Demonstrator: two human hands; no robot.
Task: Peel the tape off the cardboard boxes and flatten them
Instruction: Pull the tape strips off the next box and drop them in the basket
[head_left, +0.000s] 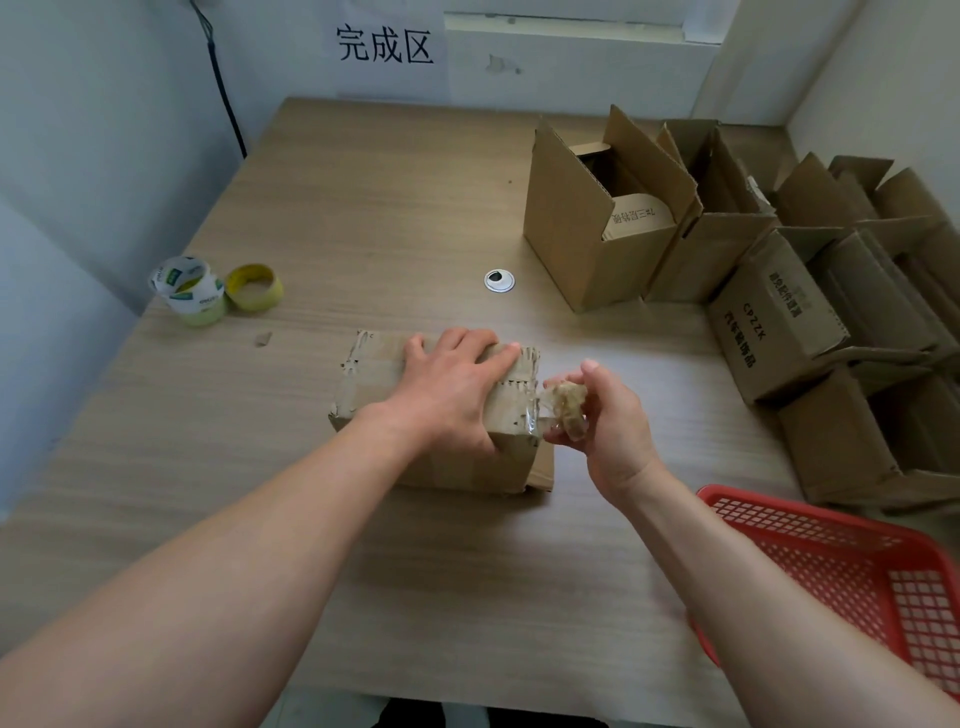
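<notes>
The left hand (452, 389) is pressing, fingers straight, on the small brown cardboard box (374, 379) lying on the pale wooden table (363, 208); the right hand (610, 431) is pinching a crumpled clear tape wad (569, 408) at its right edge

Worn closed box (374, 374); crumpled tape wad (569, 402) attached rt edge.

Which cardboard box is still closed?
The box under the left hand, its tape pinched by the right hand; its flaps lie shut, while the boxes on the right gape open.
</notes>
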